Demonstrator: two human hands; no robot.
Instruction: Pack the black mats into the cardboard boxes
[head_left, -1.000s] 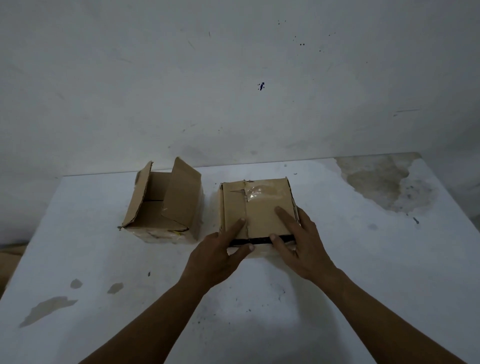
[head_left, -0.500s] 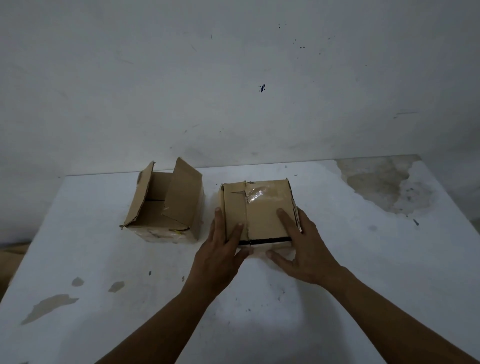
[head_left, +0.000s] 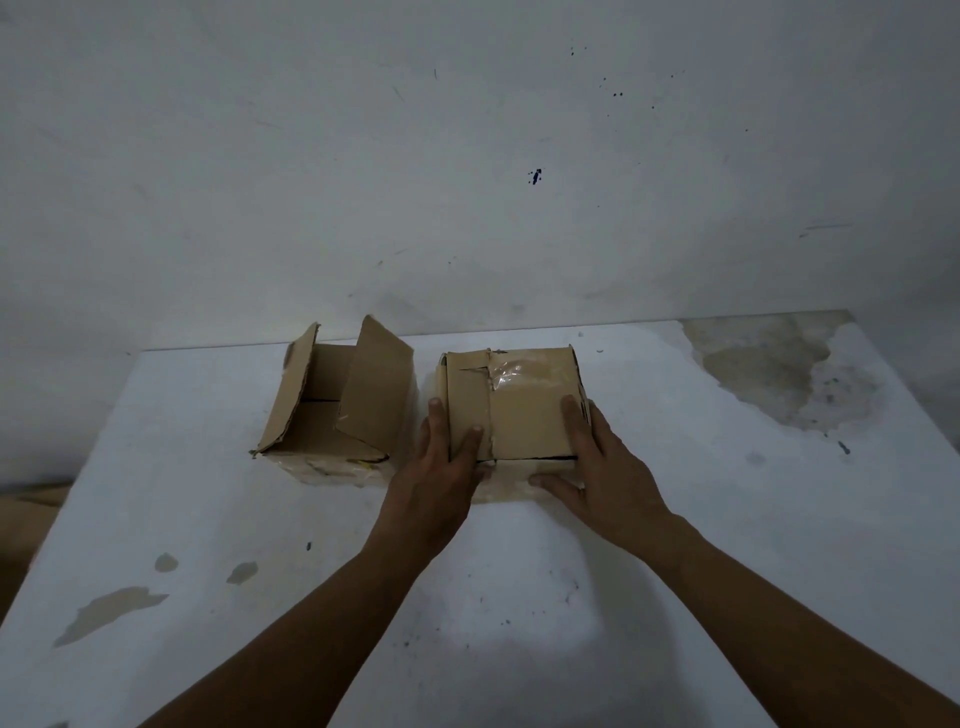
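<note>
well, with my left hand (head_left: 441, 467) and right hand (head_left: 602, 462) flat, fingers straight, pressing the closed box (head_left: 524, 410), a black mat (head_left: 540, 458) edge showing at its front seam, i reckon the flaps may spring open once released.

A white desk (head_left: 519, 597) is stretching back to a pale, scuffed wall (head_left: 363, 156) that is rising behind it. A large brownish worn patch (head_left: 769, 369) is showing at the desk's far right corner, smaller chipped patches (head_left: 109, 613) are dotting its near left, and a dark splotch (head_left: 536, 176) is marking the wall.
</note>
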